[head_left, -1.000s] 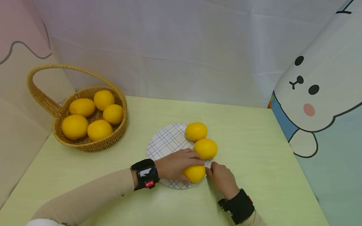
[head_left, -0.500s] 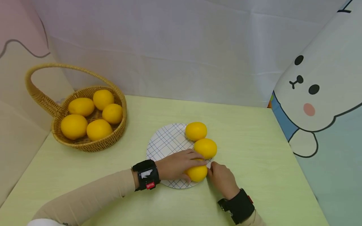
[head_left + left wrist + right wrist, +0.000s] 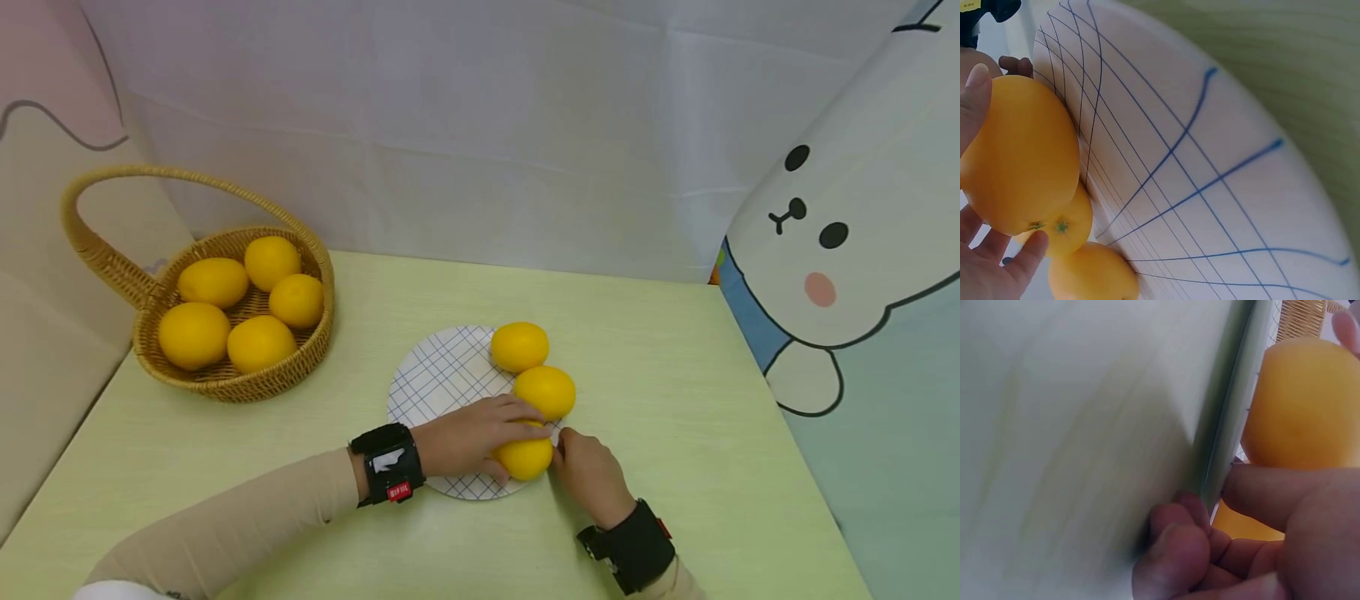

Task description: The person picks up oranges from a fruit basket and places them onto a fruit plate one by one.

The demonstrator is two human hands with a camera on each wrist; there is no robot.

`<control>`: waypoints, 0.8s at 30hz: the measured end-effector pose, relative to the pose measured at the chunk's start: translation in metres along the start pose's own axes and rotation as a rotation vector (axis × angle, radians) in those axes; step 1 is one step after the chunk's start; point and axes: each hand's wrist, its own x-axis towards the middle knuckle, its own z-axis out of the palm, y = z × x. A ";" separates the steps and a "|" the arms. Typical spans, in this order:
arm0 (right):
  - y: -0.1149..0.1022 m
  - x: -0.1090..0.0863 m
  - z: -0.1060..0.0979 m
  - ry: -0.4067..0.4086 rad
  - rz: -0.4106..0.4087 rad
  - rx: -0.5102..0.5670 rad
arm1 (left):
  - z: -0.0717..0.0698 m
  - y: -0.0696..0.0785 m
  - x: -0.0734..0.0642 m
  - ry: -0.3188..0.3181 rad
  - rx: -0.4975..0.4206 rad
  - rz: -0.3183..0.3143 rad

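Note:
A round white plate [image 3: 431, 379] with a blue grid pattern lies on the table. Over its near right side my left hand [image 3: 476, 437] holds an orange [image 3: 527, 458], with fingers and thumb curled around it. Two more oranges, one at the back [image 3: 519, 347] and one in the middle [image 3: 546, 392], sit along the plate's right side; the middle one touches the left fingers. My right hand [image 3: 591, 475] pinches the plate's near right rim. In the right wrist view its thumb [image 3: 1260, 490] lies on top and the other fingers curl below the edge.
At the back left stands a wicker basket [image 3: 318, 337] with a tall handle and several oranges inside. A white cloth [image 3: 487, 150] hangs behind the pale green table [image 3: 675, 392]. A printed cartoon panel [image 3: 885, 250] borders the right side.
The left hand has shifted slightly right and away with its orange, closer to the right thumb and the middle orange. The right hand stays on the rim.

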 end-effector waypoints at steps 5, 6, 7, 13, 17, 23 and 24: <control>0.000 0.001 0.000 -0.006 0.004 0.003 | 0.000 0.000 0.000 0.015 0.032 0.003; 0.000 0.001 0.000 -0.006 0.001 0.001 | 0.000 0.000 0.000 0.017 0.034 0.003; 0.000 0.001 0.000 -0.008 0.001 0.000 | 0.000 0.000 0.000 0.018 0.042 0.005; 0.002 0.002 0.002 -0.017 0.017 0.007 | 0.000 0.001 0.001 0.023 0.046 0.006; 0.003 0.002 0.003 -0.015 0.016 0.012 | -0.001 0.002 0.002 0.027 0.048 -0.007; 0.004 0.000 0.003 0.000 0.004 0.020 | -0.001 0.002 0.002 0.022 0.039 -0.021; 0.004 0.000 0.003 0.000 0.004 0.020 | -0.001 0.002 0.003 0.022 0.038 -0.023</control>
